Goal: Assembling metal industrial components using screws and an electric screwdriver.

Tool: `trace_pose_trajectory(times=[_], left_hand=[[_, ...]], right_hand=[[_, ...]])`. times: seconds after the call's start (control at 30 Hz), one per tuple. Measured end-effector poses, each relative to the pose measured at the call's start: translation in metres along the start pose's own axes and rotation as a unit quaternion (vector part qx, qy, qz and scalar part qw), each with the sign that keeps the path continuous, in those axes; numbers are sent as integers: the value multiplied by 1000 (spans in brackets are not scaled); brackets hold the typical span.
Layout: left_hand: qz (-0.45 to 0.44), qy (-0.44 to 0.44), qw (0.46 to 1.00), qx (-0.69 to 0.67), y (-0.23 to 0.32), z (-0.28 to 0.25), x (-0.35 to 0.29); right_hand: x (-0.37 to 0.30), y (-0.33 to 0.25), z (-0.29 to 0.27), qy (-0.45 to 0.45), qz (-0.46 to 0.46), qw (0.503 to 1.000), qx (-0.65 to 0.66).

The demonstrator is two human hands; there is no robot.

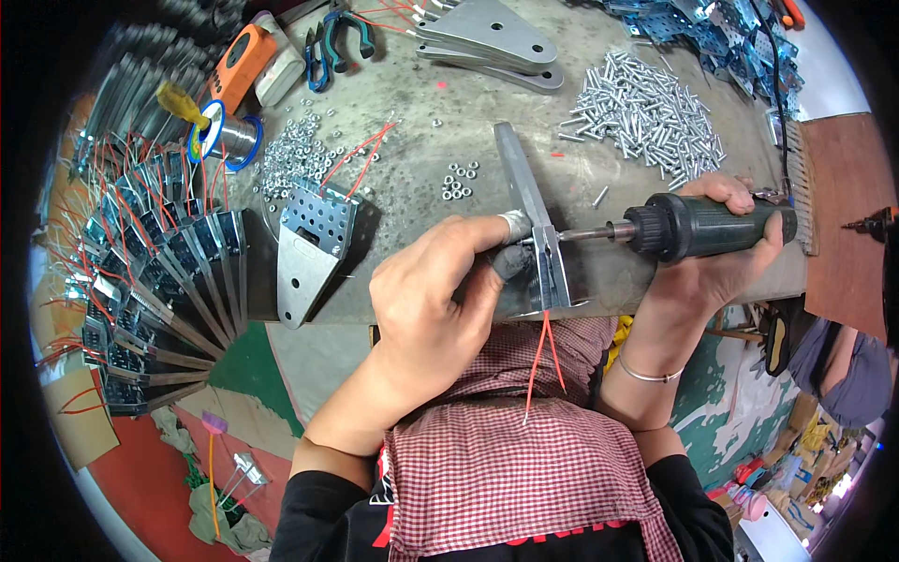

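Head view: 1 driver, 1 bracket w/ 2 red wires.
L hand: pinching bracket's L side.
R hand: wrapped round driver, bit at bracket's R side.
Bracket: btwn hands, just R of L fingertips.
Table: 1 lone bracket, 1 spool, screws + nuts too many to count.

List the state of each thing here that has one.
Left hand: closed on held bracket
Right hand: wrapped around power screwdriver
Power screwdriver: bit against held bracket; running or not, can't tell
Held bracket: on edge, red wires hanging
Second bracket: lying down
Screws: loose, heaped
Nuts: loose, scattered
Grey plates: stacked
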State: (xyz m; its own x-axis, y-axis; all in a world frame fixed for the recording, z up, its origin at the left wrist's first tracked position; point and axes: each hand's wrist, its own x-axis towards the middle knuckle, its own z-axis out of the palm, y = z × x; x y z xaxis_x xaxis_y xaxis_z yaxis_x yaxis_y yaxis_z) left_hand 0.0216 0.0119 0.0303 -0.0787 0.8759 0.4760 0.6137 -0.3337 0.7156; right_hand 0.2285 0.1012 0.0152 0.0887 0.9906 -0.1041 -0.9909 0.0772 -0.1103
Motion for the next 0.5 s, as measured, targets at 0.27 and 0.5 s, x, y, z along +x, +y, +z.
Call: trace_pose_trajectory(times=[0.27, 0.5], left_hand=[[-64, -28, 996, -58, -3, 0, 4], [-114, -14, 987, -110, -11, 1, -5]], right_hand=[[6, -1, -2, -21, 17, 999, 27], [-2, 6, 3, -8, -26, 1000, -2]])
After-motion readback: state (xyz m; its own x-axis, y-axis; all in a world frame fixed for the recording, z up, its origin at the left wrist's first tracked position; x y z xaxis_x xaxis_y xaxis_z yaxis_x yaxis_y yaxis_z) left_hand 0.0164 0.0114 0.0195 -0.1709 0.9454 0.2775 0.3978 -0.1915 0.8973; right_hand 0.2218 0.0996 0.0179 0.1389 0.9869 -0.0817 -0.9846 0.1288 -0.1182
